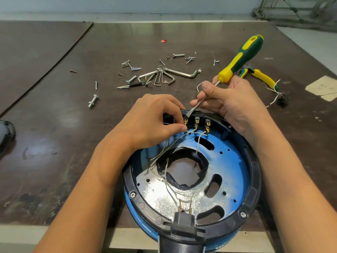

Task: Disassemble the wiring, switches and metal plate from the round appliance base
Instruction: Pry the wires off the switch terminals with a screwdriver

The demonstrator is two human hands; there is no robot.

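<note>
The round appliance base (253, 170) lay nearest, at the near edge of the table (54, 125), with its open side up so that the parts inside could be reached. Its black socket (183, 221) pointed toward the person. Inside the base sat the metal plate (233, 167), blue and silver, with a large hole in the middle; it appeared not yet removed.

The left hand (151, 119) reached over the far rim and pinched the end of one of the wires (175, 141) between thumb and forefinger, right at the brass terminal (186, 122), probably to pull it off once it came loose. The right hand (231, 99) gripped the screwdriver (238, 59) low on the steel shaft, like a pen. I think this grip was chosen for fine control. The flat tip touched the top of the same terminal, on the leftmost of the three switches (197, 119) at the far rim. The other two switches had their wires attached.

On the table beyond, the pliers (262, 75) lay to the right, well apart from the base. The hex keys (164, 75) lay in a bunch, and loose screws and bolts (94, 101) were scattered around them, I suppose put aside out of the way.
</note>
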